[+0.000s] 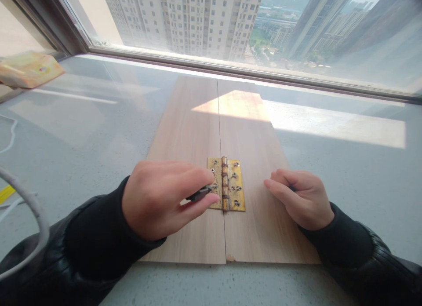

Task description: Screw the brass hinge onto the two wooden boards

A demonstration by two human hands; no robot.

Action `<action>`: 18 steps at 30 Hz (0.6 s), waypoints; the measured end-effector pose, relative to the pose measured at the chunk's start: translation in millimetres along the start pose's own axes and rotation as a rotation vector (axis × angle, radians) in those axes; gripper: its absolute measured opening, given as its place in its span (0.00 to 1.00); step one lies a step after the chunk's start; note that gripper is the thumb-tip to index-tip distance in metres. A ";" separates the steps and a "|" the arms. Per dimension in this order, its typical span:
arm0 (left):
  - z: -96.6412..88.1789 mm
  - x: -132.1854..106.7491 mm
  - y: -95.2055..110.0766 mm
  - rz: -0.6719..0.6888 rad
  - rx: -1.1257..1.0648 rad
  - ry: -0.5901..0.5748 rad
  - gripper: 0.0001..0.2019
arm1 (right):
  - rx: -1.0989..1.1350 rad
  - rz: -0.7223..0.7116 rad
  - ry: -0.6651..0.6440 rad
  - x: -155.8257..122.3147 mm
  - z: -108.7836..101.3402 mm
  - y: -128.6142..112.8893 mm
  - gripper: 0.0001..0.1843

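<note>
Two light wooden boards (250, 134) lie side by side on a grey stone sill, joined by a brass hinge (231, 183) with several screws. My left hand (161, 198) is closed round a small dark tool (199, 194), whose tip sits on the hinge's left leaf. My right hand (301, 198) rests on the right board, fingers curled loosely and pressing down, just right of the hinge. Both arms wear black sleeves.
The grey sill (85, 134) runs under a large window (231, 24) with high-rise buildings outside. A yellowish packet (28, 68) lies at the far left. White cables (29, 205) and a yellow strip sit at the left edge.
</note>
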State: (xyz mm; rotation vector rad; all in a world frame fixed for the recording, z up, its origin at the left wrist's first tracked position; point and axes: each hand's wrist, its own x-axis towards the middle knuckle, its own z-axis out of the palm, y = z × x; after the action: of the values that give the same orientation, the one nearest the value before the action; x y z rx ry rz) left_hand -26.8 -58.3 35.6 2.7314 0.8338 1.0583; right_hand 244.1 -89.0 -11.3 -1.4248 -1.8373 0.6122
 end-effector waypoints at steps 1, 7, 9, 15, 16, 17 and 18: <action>-1.8 0.3 2.2 -0.007 0.013 -0.024 0.05 | 0.000 -0.001 -0.002 -0.2 0.1 0.5 0.23; 0.5 -2.4 8.6 -0.176 0.105 -0.106 0.12 | -0.010 -0.025 0.002 -0.6 -0.1 1.5 0.23; 0.5 -4.0 9.1 -0.199 0.117 -0.098 0.12 | -0.010 -0.029 0.001 -0.5 -0.3 1.0 0.23; -9.7 -2.1 11.7 -0.286 0.145 -0.078 0.11 | -0.015 -0.020 -0.008 -0.3 -0.7 0.9 0.23; -9.8 -1.4 12.1 -0.290 0.156 -0.076 0.12 | -0.013 -0.021 -0.006 -0.1 -0.9 0.8 0.23; -9.0 -0.9 12.3 -0.291 0.168 -0.075 0.12 | -0.012 -0.022 -0.005 0.1 -1.1 0.7 0.23; -7.6 -0.6 12.4 -0.288 0.176 -0.075 0.13 | -0.015 -0.022 -0.004 0.2 -1.4 0.6 0.23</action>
State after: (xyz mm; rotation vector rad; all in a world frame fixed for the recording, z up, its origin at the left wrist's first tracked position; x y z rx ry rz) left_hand -26.4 -69.9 44.4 2.6545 1.3151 0.8561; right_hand 245.5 -88.7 -10.8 -1.4121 -1.8617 0.5922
